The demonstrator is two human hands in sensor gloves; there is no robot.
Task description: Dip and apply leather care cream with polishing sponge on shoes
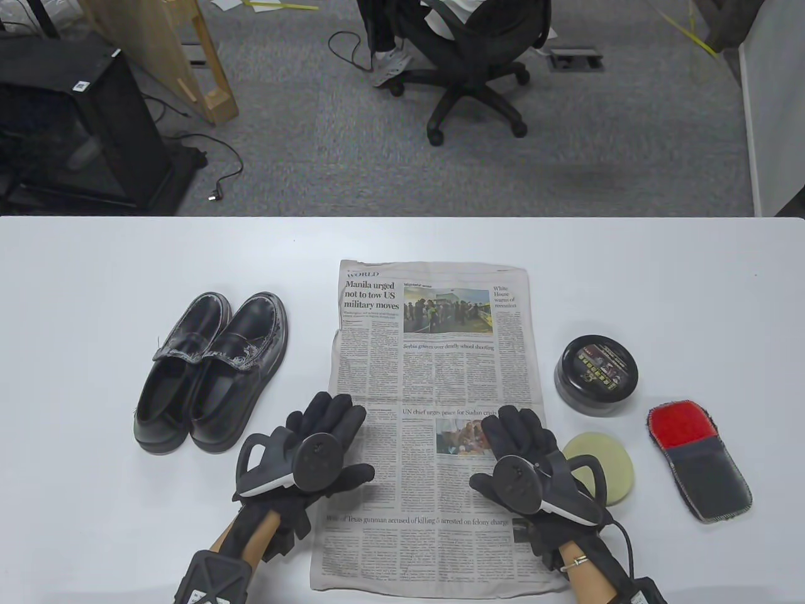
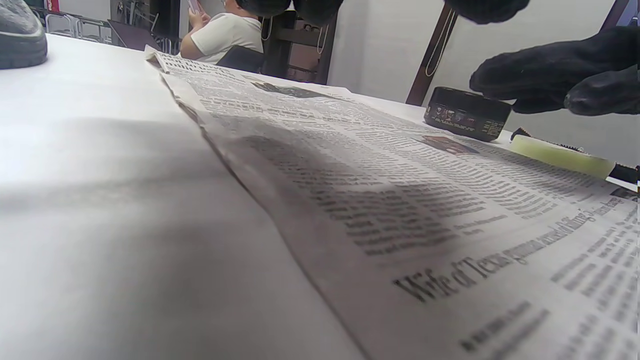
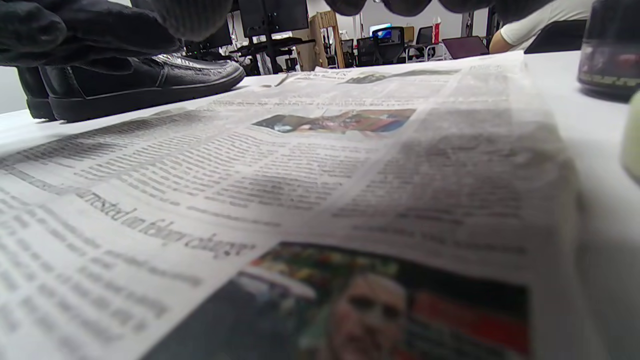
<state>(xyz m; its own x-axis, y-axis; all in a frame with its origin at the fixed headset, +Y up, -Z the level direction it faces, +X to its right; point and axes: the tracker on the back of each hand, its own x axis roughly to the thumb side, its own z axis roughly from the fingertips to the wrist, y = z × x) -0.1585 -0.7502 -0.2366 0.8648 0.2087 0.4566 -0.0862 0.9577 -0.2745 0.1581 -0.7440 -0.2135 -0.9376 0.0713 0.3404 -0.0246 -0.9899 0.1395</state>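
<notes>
A pair of black leather loafers (image 1: pixel 207 371) stands at the table's left, also in the right wrist view (image 3: pixel 135 82). A closed black cream tin (image 1: pixel 596 375) sits right of the newspaper (image 1: pixel 434 352). A round yellow polishing sponge (image 1: pixel 607 462) lies just below the tin, partly hidden by my right hand's tracker. My left hand (image 1: pixel 327 431) lies palm down over the newspaper's left edge, fingers extended, holding nothing. My right hand (image 1: pixel 519 434) lies palm down over the right edge, fingers extended and empty, beside the sponge. The tin (image 2: pixel 467 112) and sponge (image 2: pixel 560 156) also show in the left wrist view.
A red and grey polishing mitt (image 1: pixel 699 462) lies at the far right of the white table (image 1: pixel 94 283). The newspaper fills the middle. Beyond the far edge are an office chair (image 1: pixel 475 69) and a black cabinet (image 1: pixel 75 119) on the floor.
</notes>
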